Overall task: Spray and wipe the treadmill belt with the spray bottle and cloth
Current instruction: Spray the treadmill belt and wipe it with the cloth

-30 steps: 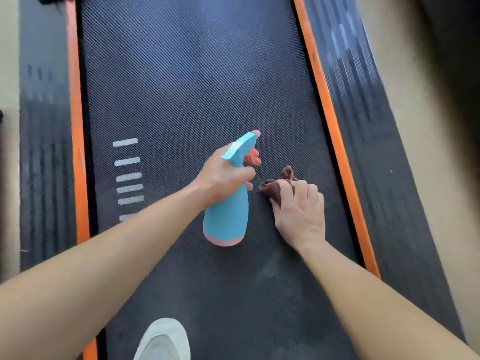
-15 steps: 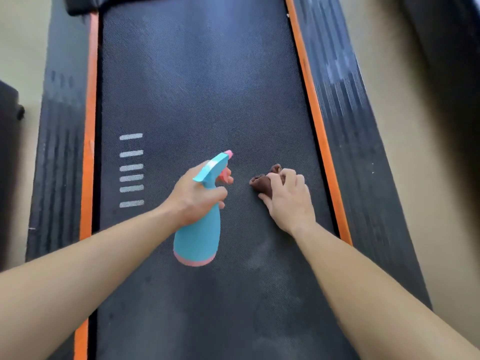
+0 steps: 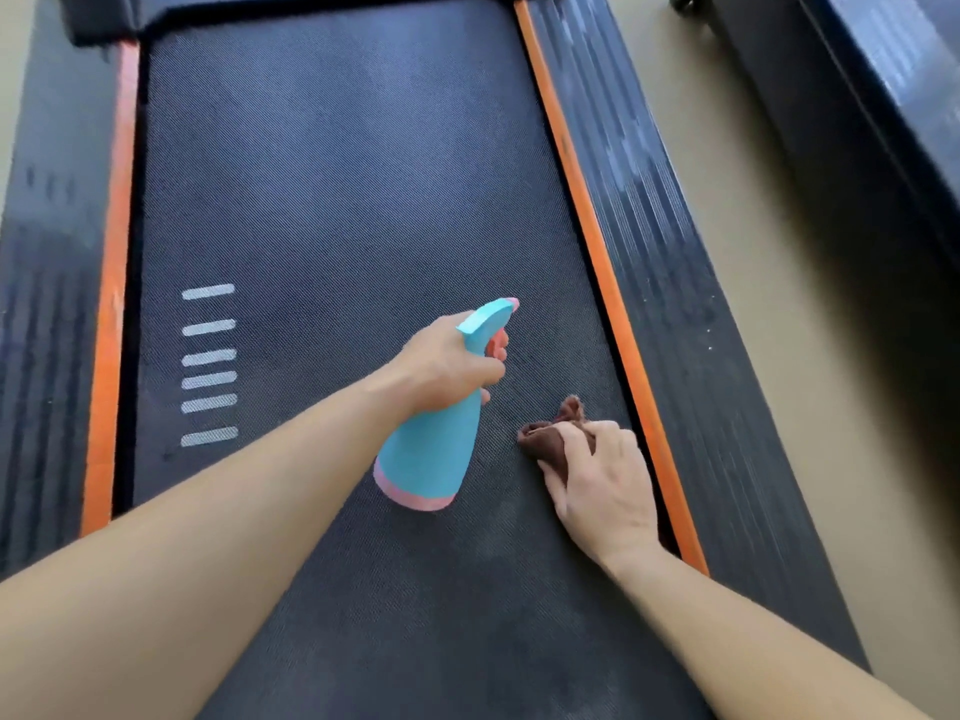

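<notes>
Turquoise plastic spray bottle with a pink base band and pink nozzle tip (image 3: 434, 449) sits at frame centre, tilted, nozzle toward the upper right; the left hand (image 3: 447, 368) grips its neck, fingers curled round by the trigger. Just right of it, the right hand (image 3: 605, 485) presses a bunched dark brown cloth (image 3: 545, 433) onto the black textured treadmill belt (image 3: 337, 174), fingers curled over the cloth, near the orange side strip (image 3: 597, 241). Pale patches below the hands may be damp

Dark treadmill belt (image 3: 337, 200) with brown cloth (image 3: 544, 440) on it
</notes>
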Available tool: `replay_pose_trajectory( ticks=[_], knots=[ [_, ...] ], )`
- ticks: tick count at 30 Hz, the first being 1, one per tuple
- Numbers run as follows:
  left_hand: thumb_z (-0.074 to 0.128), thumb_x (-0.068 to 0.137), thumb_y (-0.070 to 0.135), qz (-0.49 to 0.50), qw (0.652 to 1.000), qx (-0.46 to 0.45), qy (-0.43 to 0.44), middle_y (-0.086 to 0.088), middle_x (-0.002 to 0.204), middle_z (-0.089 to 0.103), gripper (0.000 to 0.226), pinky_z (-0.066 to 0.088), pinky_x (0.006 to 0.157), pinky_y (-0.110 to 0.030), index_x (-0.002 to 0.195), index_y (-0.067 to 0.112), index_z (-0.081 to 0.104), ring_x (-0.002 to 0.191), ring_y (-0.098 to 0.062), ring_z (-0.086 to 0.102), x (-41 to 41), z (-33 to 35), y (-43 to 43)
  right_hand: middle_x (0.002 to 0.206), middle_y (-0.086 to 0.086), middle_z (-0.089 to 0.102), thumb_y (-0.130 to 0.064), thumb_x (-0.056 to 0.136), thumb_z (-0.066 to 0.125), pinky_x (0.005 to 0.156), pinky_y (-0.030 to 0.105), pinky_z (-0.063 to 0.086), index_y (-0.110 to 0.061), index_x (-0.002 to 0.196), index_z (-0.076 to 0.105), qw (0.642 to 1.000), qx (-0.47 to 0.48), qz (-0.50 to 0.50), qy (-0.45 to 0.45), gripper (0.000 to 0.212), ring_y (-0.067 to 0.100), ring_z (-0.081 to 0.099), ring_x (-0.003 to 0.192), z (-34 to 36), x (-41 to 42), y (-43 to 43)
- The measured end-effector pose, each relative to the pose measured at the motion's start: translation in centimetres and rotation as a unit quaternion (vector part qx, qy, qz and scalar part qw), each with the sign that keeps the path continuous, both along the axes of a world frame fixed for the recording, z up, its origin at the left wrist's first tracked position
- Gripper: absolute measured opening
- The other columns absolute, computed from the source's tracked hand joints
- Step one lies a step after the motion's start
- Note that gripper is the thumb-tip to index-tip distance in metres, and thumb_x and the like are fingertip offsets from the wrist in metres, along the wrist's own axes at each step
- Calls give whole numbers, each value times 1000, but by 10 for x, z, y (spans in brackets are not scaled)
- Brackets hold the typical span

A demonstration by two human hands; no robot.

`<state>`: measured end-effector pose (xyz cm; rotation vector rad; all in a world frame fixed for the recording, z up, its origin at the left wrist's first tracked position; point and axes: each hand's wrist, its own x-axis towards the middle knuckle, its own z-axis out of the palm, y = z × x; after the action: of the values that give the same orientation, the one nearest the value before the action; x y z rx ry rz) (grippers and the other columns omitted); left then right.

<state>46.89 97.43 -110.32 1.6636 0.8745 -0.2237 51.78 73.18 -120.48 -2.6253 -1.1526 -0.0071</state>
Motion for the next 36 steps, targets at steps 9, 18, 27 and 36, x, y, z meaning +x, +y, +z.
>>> replay_pose_trajectory(
  ticks=[9, 18, 27, 36],
  knots=[
    [65, 67, 11, -42, 999, -29, -5, -1, 97, 71, 19, 65, 68, -35, 84, 18, 67, 69, -17, 66, 14, -1, -15, 102, 13, 55, -46, 93, 59, 71, 47, 49, -16, 113, 68, 1000, 20, 20, -10, 36, 35, 52, 83, -7, 3, 4],
    [69, 84, 12, -81, 991, 99, 48, 4, 78, 69, 7, 60, 72, -26, 84, 17, 64, 69, -19, 80, 2, 5, -43, 103, 13, 56, -46, 94, 58, 72, 47, 49, -16, 113, 67, 999, 27, 17, -19, 37, 35, 52, 85, -8, 3, 3],
    [68, 76, 18, -46, 995, 66, 55, -3, 103, 79, 33, 65, 78, -33, 109, 16, 74, 70, -23, 80, -29, 11, -39, 101, 13, 55, -44, 91, 67, 71, 47, 50, -15, 113, 66, 999, 26, 20, -35, 36, 36, 53, 84, -6, 3, 4],
    [68, 87, 10, -40, 991, 85, 99, -1, 94, 76, 12, 57, 70, -24, 97, 16, 69, 65, -18, 80, -54, 10, -35, 104, 11, 55, -49, 93, 60, 72, 46, 50, -18, 112, 67, 999, 11, 13, -45, 37, 35, 53, 85, -7, 2, 4]
  ],
)
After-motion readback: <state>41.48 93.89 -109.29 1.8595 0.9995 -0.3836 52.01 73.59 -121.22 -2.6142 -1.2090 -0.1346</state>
